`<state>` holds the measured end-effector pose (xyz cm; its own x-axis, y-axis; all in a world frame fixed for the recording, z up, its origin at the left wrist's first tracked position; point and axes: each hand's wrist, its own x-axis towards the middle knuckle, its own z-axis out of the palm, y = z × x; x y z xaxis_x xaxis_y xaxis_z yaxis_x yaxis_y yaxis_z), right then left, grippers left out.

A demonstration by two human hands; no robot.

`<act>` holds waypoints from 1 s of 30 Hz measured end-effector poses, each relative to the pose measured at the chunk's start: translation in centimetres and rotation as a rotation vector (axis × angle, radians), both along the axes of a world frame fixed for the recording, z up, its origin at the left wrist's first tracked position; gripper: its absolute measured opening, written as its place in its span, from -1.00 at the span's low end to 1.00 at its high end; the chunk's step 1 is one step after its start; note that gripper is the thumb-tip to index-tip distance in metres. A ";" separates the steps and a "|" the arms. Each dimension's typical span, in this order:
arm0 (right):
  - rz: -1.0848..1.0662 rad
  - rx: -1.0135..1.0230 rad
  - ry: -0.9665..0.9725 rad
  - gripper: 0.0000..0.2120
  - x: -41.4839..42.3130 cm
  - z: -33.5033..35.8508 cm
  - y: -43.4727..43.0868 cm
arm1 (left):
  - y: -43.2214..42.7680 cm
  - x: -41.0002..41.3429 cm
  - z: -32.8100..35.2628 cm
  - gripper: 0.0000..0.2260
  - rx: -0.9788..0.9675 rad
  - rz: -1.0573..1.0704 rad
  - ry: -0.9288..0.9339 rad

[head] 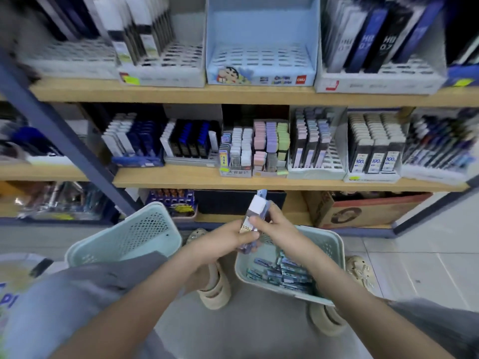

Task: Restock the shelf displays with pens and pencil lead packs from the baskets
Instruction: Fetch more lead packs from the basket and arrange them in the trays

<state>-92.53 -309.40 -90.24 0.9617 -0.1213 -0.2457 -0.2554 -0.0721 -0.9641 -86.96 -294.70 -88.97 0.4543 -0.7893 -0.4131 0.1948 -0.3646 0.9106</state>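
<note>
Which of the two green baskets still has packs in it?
The right basket, under the hands, holds lead packs; the left basket is tipped and shows none.

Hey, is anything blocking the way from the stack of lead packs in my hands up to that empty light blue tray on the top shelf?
Nothing visible does. Both hands hold the lead packs above the right basket, and the open space in front of the shelves runs up to the empty blue tray.

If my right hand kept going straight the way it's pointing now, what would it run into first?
The right hand points up and left, already meeting the left hand around the stack of lead packs. Past those, probably the dark box on the bottom shelf, though depth is hard to judge.
</note>
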 end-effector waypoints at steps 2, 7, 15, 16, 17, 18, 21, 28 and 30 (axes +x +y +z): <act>-0.013 0.013 -0.019 -0.78 0.6 1.5 0.8 | 0.8 0.1 1.4 -0.88 0.011 -0.017 -0.055; 0.015 0.074 -0.052 -0.77 2.5 5.5 2.1 | 2.0 1.3 5.3 -0.92 -0.025 0.031 -0.122; 0.168 0.146 -0.194 -0.85 6.2 11.9 3.5 | 5.5 4.5 11.0 -0.84 -0.175 0.308 0.045; 0.152 0.128 -0.192 -0.79 6.9 12.6 3.7 | 5.9 5.0 11.6 -0.86 -0.185 0.337 0.020; 0.123 0.107 -0.190 -0.75 7.6 13.3 4.1 | 6.3 5.5 12.2 -0.87 -0.200 0.373 -0.009; 0.090 0.098 -0.204 -0.71 8.3 14.1 4.6 | 6.8 6.0 13.0 -0.86 -0.218 0.410 -0.035; -0.010 0.034 -0.331 -0.71 10.4 16.8 6.1 | 8.4 7.9 15.5 -0.80 -0.256 0.497 -0.128; -0.162 -0.081 -0.716 -0.79 15.2 23.9 8.0 | 12.2 11.8 19.6 -0.90 -0.348 0.702 -0.262; -0.194 -0.180 -0.741 -0.76 16.9 24.6 8.2 | 12.5 12.6 20.1 -0.94 -0.346 0.728 -0.288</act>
